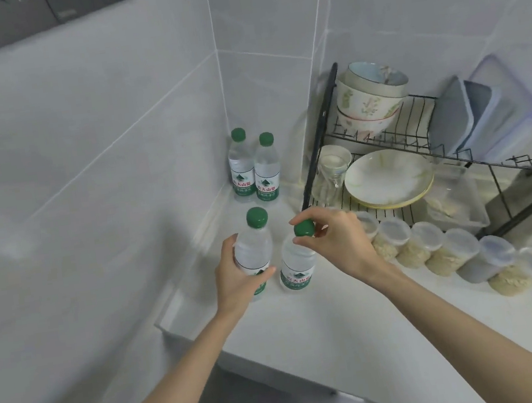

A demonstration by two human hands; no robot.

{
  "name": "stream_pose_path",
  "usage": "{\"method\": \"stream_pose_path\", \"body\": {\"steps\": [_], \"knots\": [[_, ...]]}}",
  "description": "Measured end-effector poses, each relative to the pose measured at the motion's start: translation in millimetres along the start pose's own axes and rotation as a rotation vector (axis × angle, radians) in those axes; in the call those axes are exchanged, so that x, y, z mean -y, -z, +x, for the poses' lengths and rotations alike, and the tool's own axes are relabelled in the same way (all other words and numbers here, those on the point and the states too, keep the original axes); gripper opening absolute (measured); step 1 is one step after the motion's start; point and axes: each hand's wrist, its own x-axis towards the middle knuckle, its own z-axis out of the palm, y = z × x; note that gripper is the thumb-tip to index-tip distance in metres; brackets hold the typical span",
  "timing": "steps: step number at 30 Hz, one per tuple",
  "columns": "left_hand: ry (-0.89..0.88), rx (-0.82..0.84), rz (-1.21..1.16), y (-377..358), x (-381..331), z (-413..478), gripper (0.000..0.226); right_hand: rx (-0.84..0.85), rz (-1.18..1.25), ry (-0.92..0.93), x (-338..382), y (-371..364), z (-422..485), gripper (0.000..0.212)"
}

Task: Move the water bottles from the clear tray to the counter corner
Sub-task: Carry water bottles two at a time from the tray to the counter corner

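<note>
White counter (324,322) meets tiled walls; two water bottles (253,169) stand in the corner. My left hand (237,279) wraps a third bottle (253,247); my right hand (330,240) pinches the fourth bottle's cap (304,229).

Domestic kitchen. White counter (358,324) set into a corner of grey-tiled walls (80,141). Black wire dish rack (418,134) along the counter's rear edge holds stacked bowls (369,99) and plates (388,178). Lidded food tubs (446,248) lined before it.

Corner bottles (255,169) beyond both grips: 农夫山泉 on green-white labels.
Bottle (295,265) under right grip: 农夫山泉, partly legible.
Smaller print: unreadable.
</note>
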Motion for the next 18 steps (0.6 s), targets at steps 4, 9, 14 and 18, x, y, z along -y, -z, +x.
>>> {"method": "stream_pose_path", "body": {"steps": [4,9,14,18], "knots": [[0.021,0.036,-0.035,-5.5,9.0,15.4,0.079,-0.009,-0.016,-0.055,-1.0,-8.4,14.4,0.022],[0.068,0.057,-0.046,-5.4,21.7,27.8,0.08,-0.031,-0.01,-0.084,1.7,-17.0,28.3,0.023],[0.071,0.095,-0.062,-0.7,22.8,32.3,0.078,0.01,-0.036,-0.113,6.0,-15.0,34.6,0.028],[0.049,0.161,-0.043,5.2,21.5,28.9,0.079,0.022,-0.049,-0.119,4.1,-14.3,32.5,0.027]]}}
